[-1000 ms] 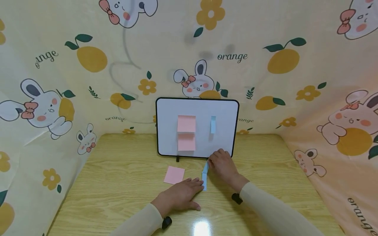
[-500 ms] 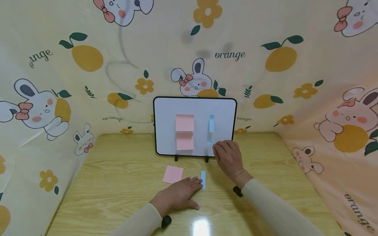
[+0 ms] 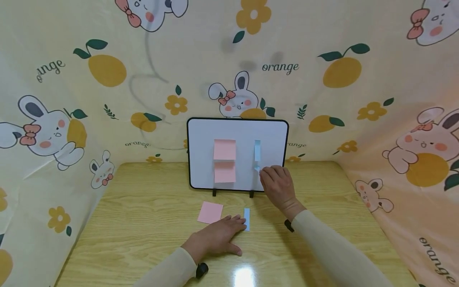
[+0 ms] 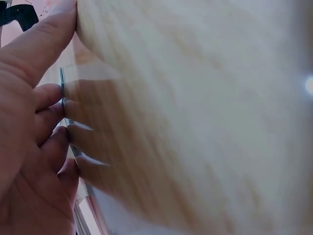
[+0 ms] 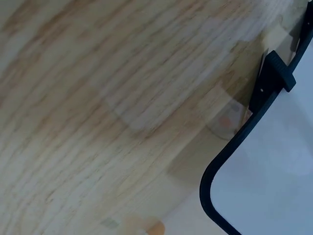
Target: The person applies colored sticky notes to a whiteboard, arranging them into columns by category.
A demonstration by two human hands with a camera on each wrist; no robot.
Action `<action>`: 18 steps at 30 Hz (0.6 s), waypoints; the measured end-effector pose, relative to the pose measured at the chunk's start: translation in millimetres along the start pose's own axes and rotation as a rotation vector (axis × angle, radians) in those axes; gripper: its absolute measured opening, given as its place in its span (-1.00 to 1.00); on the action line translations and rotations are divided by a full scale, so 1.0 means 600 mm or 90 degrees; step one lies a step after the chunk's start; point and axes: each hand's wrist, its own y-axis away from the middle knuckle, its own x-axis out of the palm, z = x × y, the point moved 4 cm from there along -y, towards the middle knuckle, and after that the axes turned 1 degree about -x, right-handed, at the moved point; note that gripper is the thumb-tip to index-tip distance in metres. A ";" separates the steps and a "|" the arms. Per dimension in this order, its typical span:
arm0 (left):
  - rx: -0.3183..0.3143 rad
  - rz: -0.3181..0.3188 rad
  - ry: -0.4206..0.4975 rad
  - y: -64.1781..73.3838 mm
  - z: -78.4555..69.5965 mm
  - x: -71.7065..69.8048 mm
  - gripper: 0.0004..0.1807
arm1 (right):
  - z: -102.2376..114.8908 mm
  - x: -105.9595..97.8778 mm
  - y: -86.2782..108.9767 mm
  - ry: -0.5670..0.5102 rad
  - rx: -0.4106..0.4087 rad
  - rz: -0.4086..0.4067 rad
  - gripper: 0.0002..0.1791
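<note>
Near the whiteboard (image 3: pixel 201 153), my right hand (image 3: pixel 279 185) pinches a small blue sticky strip (image 3: pixel 257 169) by its lower end, just under another blue strip (image 3: pixel 257 150) stuck on the board. That hand is outside the right wrist view, which shows the board's corner (image 5: pixel 254 196). My left hand (image 3: pixel 218 237) lies palm down with fingers extended, fingertips on a blue strip pad (image 3: pixel 247 215) on the table. In the left wrist view the left hand's (image 4: pixel 29 127) fingers meet the wood surface. Two pink sticky notes (image 3: pixel 224 150) hang one above the other on the board.
A pink sticky-note pad (image 3: pixel 210 212) lies on the wooden table (image 3: pixel 143 223) beyond my left hand. The board stands on small black feet (image 3: pixel 252 194) near the back. Patterned cloth (image 3: pixel 143 52) surrounds the table behind and at both sides.
My right hand has pulled a blue strip off the pad on the table and raised it to the board, under the upper blue strip. My left hand stays at the pad.
</note>
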 end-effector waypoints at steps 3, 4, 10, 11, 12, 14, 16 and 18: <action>-0.001 0.002 0.006 0.000 0.000 -0.001 -0.09 | -0.001 0.003 -0.002 -0.001 0.002 0.004 -0.80; -0.002 0.002 0.009 0.000 0.001 -0.001 -0.09 | -0.001 0.004 -0.002 0.000 0.002 0.007 -0.79; 0.001 -0.005 0.017 -0.001 0.002 0.001 -0.09 | -0.006 0.012 -0.005 0.008 0.007 0.030 -0.74; 0.001 -0.006 0.018 -0.001 0.002 0.002 -0.09 | -0.006 0.013 -0.004 0.009 0.008 0.035 -0.74; 0.000 -0.007 0.020 -0.001 0.003 0.002 -0.09 | -0.007 0.014 -0.004 0.013 0.009 0.042 -0.74; -0.004 -0.007 0.024 -0.001 0.004 0.004 -0.09 | -0.007 0.015 -0.003 0.017 0.012 0.053 -0.78; -0.008 -0.007 0.027 -0.001 0.004 0.004 -0.10 | -0.007 0.016 -0.002 0.019 0.016 0.068 -0.83; -0.014 -0.006 0.029 0.000 0.005 0.003 -0.10 | -0.006 0.017 -0.001 0.020 0.020 0.084 -0.88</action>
